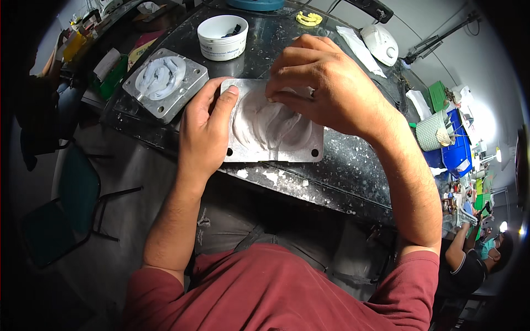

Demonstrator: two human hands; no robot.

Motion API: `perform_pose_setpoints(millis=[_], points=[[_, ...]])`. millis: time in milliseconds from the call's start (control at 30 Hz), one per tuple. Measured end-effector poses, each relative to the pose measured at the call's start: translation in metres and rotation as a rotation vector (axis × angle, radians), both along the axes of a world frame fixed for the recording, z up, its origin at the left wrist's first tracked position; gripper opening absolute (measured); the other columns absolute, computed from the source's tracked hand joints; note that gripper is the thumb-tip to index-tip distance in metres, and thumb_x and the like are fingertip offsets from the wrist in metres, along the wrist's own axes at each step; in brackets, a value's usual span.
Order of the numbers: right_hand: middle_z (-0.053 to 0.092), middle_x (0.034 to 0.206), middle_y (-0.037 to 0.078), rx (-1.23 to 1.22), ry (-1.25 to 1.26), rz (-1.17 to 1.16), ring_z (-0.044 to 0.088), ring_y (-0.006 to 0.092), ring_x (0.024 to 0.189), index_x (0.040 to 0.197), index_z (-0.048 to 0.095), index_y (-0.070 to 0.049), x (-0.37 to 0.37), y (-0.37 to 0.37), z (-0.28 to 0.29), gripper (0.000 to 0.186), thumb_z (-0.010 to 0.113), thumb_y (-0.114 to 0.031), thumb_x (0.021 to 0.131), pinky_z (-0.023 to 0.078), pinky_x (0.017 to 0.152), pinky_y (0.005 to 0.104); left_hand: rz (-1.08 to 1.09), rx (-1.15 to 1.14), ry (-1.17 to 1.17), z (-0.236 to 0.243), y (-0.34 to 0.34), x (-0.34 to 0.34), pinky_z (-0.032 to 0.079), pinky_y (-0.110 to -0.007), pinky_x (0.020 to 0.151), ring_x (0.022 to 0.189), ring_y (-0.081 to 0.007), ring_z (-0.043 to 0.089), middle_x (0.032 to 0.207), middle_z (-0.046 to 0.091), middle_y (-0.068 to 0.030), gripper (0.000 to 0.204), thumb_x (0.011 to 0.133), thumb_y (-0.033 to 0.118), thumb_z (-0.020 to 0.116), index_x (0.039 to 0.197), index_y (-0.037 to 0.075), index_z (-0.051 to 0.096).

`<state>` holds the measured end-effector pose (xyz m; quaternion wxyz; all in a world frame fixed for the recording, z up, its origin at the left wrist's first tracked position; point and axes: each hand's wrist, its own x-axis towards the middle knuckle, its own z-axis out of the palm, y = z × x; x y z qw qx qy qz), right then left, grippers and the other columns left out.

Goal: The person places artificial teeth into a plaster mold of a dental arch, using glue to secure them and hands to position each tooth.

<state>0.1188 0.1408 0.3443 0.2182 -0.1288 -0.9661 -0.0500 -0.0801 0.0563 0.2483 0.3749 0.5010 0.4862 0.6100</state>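
A square metal mould half (279, 148) with corner holes sits at the near edge of the black table, its rounded cavity (259, 124) coated in something pale. My left hand (207, 129) grips its left side, thumb on the top face. Over the cavity, my right hand (326, 83) is closed with fingertips pinched down at the surface; whatever they hold is hidden. A second metal mould half (163, 107) lies to the left, whitish-blue material (161, 77) filling its round cavity. Beyond stands a white tub (222, 48) with dark bits inside.
The black table (353, 160) is spotted with white residue. Farther back are a yellow lump (308, 19), a white cloth (359, 47), a white rounded device (380, 44) and a blue round object (255, 3). A green chair (69, 204) stands left; a person (475, 259) is at far right.
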Motion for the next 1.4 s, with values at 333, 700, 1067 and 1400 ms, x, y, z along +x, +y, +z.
perform_pose_setpoints(millis=[333, 700, 1067, 1400], points=[[0.069, 0.097, 0.004, -1.07, 0.502, -0.124, 0.066, 0.0104, 0.093, 0.1, 0.065, 0.001, 0.034, -0.024, 0.011, 0.013, 0.07, -0.007, 0.092, 0.053, 0.086, 0.0262, 0.039, 0.09, -0.05, -0.01, -0.001, -0.001, 0.047, -0.025, 0.078, 0.085, -0.0074, 0.057, 0.091, 0.066, -0.0041, 0.021, 0.103, 0.018, 0.061, 0.108, -0.003, 0.062], [0.073, 0.101, 0.006, -1.188, 0.485, -0.301, 0.069, 0.0119, 0.094, 0.107, 0.073, 0.002, 0.064, -0.069, -0.022, 0.014, 0.07, -0.004, 0.095, 0.055, 0.087, 0.0286, 0.079, 0.131, 0.056, -0.007, 0.001, -0.002, 0.045, -0.025, 0.074, 0.082, -0.0074, 0.055, 0.087, 0.064, -0.0041, 0.023, 0.103, 0.02, 0.06, 0.106, -0.003, 0.061], [0.072, 0.095, 0.01, -0.591, 0.308, -0.361, 0.069, 0.0181, 0.086, 0.1, 0.072, 0.004, 0.068, -0.075, -0.029, 0.014, 0.069, 0.006, 0.087, 0.054, 0.079, 0.0313, 0.099, 0.119, 0.096, -0.006, -0.004, 0.002, 0.045, -0.025, 0.073, 0.08, -0.0068, 0.054, 0.086, 0.064, -0.003, 0.023, 0.104, 0.019, 0.058, 0.104, -0.003, 0.062], [0.07, 0.109, 0.024, -0.862, -0.129, -0.778, 0.067, 0.0405, 0.1, 0.114, 0.07, -0.002, 0.135, -0.229, -0.351, 0.033, 0.049, -0.025, 0.102, 0.052, 0.093, 0.0473, 0.142, 0.115, -0.055, -0.01, 0.019, -0.012, 0.045, -0.025, 0.098, 0.109, -0.0143, 0.063, 0.115, 0.069, -0.0064, 0.026, 0.101, 0.015, 0.058, 0.114, -0.005, 0.069]])
